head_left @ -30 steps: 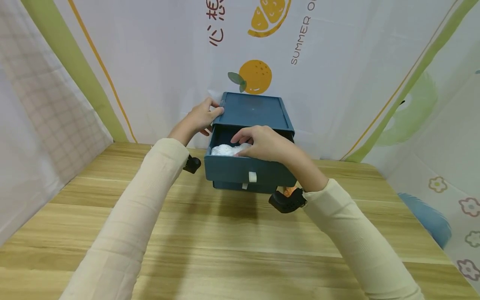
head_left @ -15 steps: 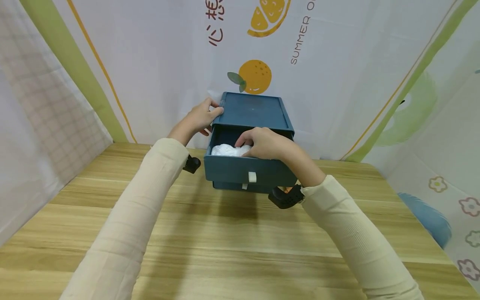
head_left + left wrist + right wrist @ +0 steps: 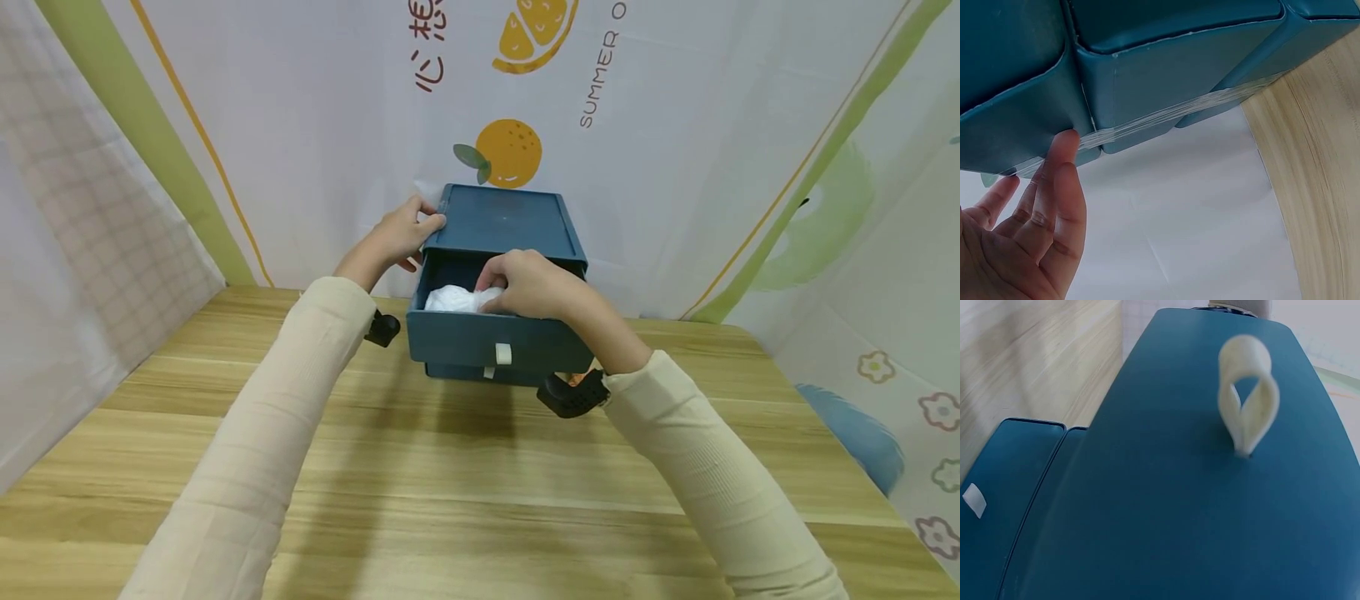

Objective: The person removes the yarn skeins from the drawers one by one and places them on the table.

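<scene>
A dark blue drawer unit (image 3: 510, 218) stands at the back of the table, its upper drawer (image 3: 457, 337) pulled out. Inside that drawer lies a soft white crumpled bundle (image 3: 452, 298). My right hand (image 3: 536, 285) reaches over the drawer front and pinches the bundle's right part between thumb and fingers; the right wrist view shows only the drawer front with its white loop pull (image 3: 1250, 394). My left hand (image 3: 401, 235) rests at the unit's left upper edge. In the left wrist view, its fingers (image 3: 1067, 147) lie fairly straight against the side wall, by a band of clear tape (image 3: 1172, 112).
Below the open drawer, a lower drawer (image 3: 457, 372) with a white tab sits pushed in. Something orange (image 3: 577, 379) shows partly behind the right wrist camera. The wooden table (image 3: 450, 500) extends toward me, and a printed curtain (image 3: 315, 125) hangs directly behind the unit.
My right hand's fingers have lowered onto the white bundle and closed on it, and the bundle has shifted slightly. The left hand stays in place on the unit.
</scene>
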`<action>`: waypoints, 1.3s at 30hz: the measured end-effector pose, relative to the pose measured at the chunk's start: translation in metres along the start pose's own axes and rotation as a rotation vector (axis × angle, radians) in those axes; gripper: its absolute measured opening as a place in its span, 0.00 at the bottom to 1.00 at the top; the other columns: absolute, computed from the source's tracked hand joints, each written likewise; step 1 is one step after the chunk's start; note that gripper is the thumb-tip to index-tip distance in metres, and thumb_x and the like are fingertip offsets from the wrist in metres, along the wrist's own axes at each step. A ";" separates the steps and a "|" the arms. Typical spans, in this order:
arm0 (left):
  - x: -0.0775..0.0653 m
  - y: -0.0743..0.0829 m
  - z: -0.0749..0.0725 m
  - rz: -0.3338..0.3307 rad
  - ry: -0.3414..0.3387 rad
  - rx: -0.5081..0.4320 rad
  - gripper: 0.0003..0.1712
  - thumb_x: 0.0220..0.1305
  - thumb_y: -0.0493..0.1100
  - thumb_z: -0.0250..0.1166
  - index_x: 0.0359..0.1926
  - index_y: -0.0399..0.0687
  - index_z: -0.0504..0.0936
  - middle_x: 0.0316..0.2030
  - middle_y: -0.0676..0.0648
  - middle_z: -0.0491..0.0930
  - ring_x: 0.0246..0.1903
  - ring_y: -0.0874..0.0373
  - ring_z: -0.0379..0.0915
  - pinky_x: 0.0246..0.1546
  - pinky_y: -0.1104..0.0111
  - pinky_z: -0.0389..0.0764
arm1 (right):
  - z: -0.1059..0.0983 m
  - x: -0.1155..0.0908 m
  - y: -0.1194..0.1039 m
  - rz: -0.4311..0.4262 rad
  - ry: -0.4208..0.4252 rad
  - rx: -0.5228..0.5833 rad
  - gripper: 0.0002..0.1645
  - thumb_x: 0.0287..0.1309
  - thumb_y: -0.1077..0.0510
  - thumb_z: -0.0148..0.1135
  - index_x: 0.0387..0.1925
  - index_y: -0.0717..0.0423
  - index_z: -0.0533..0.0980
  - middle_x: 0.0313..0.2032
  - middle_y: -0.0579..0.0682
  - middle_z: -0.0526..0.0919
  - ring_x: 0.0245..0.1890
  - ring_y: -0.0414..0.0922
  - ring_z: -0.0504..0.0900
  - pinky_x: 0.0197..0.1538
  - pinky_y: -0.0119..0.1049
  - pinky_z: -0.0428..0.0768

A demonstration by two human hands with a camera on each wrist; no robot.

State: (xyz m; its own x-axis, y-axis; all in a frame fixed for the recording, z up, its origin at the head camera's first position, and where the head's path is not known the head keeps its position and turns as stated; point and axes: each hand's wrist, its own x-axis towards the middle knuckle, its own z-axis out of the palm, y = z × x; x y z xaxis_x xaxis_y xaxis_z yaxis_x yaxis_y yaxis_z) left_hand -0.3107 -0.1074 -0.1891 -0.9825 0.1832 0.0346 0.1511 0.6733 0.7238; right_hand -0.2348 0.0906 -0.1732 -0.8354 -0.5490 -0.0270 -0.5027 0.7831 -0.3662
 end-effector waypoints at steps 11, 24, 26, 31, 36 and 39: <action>-0.002 0.001 0.001 -0.004 0.010 -0.006 0.29 0.71 0.56 0.41 0.66 0.47 0.55 0.53 0.35 0.73 0.40 0.44 0.77 0.40 0.57 0.80 | -0.005 -0.009 0.007 -0.005 0.124 0.057 0.15 0.56 0.56 0.64 0.44 0.58 0.78 0.36 0.52 0.82 0.35 0.46 0.75 0.41 0.38 0.73; 0.001 0.000 0.001 -0.008 0.006 -0.004 0.29 0.71 0.56 0.41 0.66 0.47 0.54 0.53 0.35 0.73 0.40 0.45 0.76 0.41 0.57 0.80 | -0.021 -0.028 0.021 -0.023 0.332 0.198 0.15 0.56 0.56 0.63 0.42 0.63 0.78 0.37 0.56 0.79 0.35 0.47 0.70 0.37 0.34 0.69; 0.000 0.000 0.002 -0.007 0.008 -0.004 0.29 0.71 0.56 0.41 0.66 0.47 0.55 0.52 0.35 0.73 0.39 0.45 0.76 0.40 0.57 0.80 | -0.024 -0.033 0.023 -0.025 0.368 0.208 0.15 0.57 0.56 0.63 0.42 0.63 0.78 0.36 0.56 0.78 0.34 0.47 0.69 0.36 0.33 0.69; 0.000 0.000 0.002 -0.002 0.010 -0.009 0.29 0.71 0.56 0.41 0.66 0.48 0.55 0.52 0.35 0.73 0.40 0.44 0.76 0.40 0.57 0.80 | -0.028 -0.044 0.030 0.019 0.482 0.239 0.15 0.55 0.55 0.64 0.41 0.61 0.78 0.30 0.53 0.76 0.31 0.46 0.68 0.31 0.31 0.68; -0.001 0.001 0.002 0.004 0.013 -0.008 0.29 0.71 0.56 0.42 0.66 0.48 0.55 0.54 0.35 0.73 0.41 0.44 0.76 0.41 0.57 0.80 | -0.029 -0.056 0.035 0.061 0.559 0.309 0.16 0.55 0.53 0.65 0.41 0.60 0.77 0.28 0.49 0.73 0.30 0.45 0.68 0.29 0.29 0.68; -0.002 0.001 0.002 0.008 0.015 -0.006 0.28 0.71 0.56 0.41 0.66 0.48 0.55 0.54 0.35 0.73 0.40 0.43 0.76 0.41 0.57 0.80 | -0.027 -0.065 0.039 0.090 0.607 0.352 0.17 0.55 0.53 0.65 0.41 0.61 0.76 0.29 0.47 0.72 0.29 0.43 0.68 0.28 0.27 0.68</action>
State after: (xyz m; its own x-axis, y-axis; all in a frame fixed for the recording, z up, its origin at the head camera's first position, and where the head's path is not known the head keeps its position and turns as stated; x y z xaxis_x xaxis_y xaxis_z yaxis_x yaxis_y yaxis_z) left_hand -0.3089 -0.1054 -0.1903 -0.9827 0.1783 0.0507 0.1586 0.6677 0.7274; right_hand -0.2063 0.1643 -0.1606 -0.8981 -0.1459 0.4149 -0.4097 0.6208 -0.6685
